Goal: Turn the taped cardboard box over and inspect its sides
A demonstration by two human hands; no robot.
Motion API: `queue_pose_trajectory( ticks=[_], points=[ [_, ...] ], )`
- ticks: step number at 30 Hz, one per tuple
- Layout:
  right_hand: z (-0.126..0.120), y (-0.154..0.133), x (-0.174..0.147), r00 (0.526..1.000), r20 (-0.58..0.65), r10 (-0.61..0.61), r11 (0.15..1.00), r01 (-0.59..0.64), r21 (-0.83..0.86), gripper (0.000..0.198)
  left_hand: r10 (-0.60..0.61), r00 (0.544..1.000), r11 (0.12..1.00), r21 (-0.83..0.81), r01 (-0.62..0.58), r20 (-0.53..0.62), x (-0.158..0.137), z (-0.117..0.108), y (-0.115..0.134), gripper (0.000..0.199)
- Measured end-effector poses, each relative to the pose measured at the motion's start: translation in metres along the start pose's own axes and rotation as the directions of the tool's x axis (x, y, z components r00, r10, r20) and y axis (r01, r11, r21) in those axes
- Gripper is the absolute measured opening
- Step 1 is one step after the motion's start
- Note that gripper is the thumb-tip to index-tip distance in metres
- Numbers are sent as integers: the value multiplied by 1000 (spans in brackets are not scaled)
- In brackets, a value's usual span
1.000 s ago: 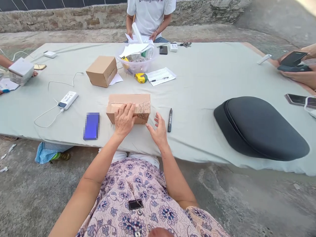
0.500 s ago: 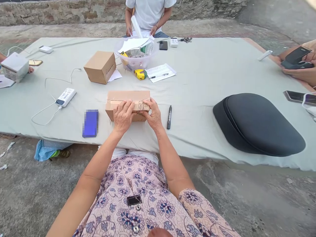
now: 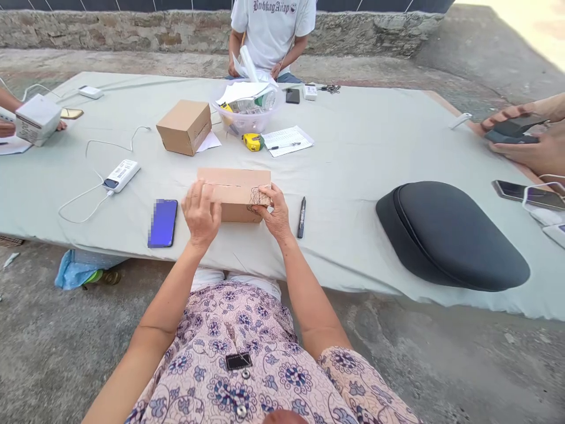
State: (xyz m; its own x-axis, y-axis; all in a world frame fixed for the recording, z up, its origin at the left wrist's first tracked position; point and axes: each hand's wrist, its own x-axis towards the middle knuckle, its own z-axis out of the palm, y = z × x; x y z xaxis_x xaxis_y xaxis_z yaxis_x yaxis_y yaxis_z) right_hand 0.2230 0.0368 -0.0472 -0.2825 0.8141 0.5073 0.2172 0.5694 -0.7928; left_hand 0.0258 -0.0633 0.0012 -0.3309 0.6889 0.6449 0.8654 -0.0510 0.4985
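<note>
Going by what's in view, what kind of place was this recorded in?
Probably an outdoor yard or patio, set up with a shared table. The signs are the rough concrete ground, the low stone wall beyond the cloth-covered table, and the bright sunlit patch in the far corner.

Matt cardboard box [image 3: 241, 195]; basin [image 3: 253, 123] seemingly glossy plastic.
</note>
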Motion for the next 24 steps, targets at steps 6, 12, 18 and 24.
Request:
queue_pose_trajectory(
  ticks=[6, 12, 18, 24],
  points=[
    [-5, -9, -4, 999, 33, 22, 1000, -22, 22, 56, -398, 882, 834, -302, 462, 251, 4, -15, -24, 65],
    [-18, -26, -20, 998, 61, 26, 999, -29, 44, 44, -354, 910, 821, -394, 413, 215, -17, -16, -28, 67],
    [-27, -39, -41, 987, 55, 149, 971, -157, 179, 85, -271, 935, 825, -446, 347, 228, -54, -27, -43, 71],
    [-38, -48, -44, 977, 43, 207, 966, -212, 148, 71, -144, 936, 809, -506, 299, 322, -61, -40, -47, 76]
  ],
)
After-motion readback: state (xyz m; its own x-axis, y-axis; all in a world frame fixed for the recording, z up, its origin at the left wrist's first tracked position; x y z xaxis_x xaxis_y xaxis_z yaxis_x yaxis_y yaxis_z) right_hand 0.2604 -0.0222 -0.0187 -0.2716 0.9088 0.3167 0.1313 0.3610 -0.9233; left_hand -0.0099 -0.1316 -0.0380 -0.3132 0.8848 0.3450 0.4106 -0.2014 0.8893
